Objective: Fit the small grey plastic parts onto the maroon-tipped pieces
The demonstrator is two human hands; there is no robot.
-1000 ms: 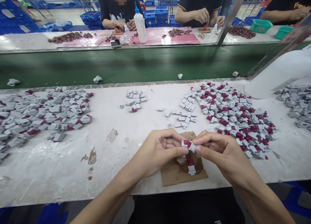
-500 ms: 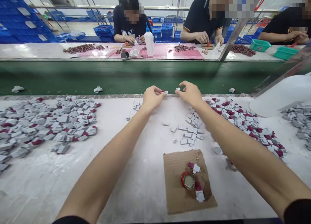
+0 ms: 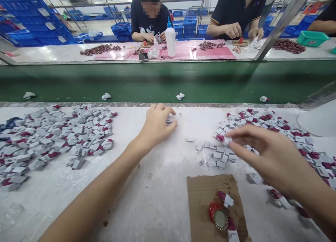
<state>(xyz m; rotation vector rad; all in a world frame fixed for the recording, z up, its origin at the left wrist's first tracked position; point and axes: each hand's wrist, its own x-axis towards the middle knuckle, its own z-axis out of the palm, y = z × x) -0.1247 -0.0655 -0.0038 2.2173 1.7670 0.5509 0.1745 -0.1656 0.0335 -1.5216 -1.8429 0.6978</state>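
My left hand (image 3: 159, 124) lies low over the tabletop near the belt's edge, thumb and index finger apart. Small grey-white pieces (image 3: 170, 121) show in the gap; its other fingers hide more of that spot. Beside the right-hand heap, my right hand (image 3: 267, 152), slightly blurred, has thumb and index fingertips around a small white-and-maroon piece (image 3: 227, 140). Loose white blocks (image 3: 217, 155) lie just below those fingertips. Nearer me, a cardboard square (image 3: 201, 207) bears a red bottle cap (image 3: 215, 211) and two white-and-maroon pieces (image 3: 228, 200).
Heaps of white-and-maroon pieces lie left (image 3: 86, 130) and right (image 3: 296, 130). A green belt (image 3: 147, 77) crosses ahead, carrying several small white pieces (image 3: 180, 96). A large white container (image 3: 319, 117) stands at the right. Beyond the belt, people work near a blue-capped bottle (image 3: 171, 40).
Both hands have come back from the belt's edge, the right one moving right to the heap. A white piece now lies on the belt where the hands were. The view has shifted slightly.
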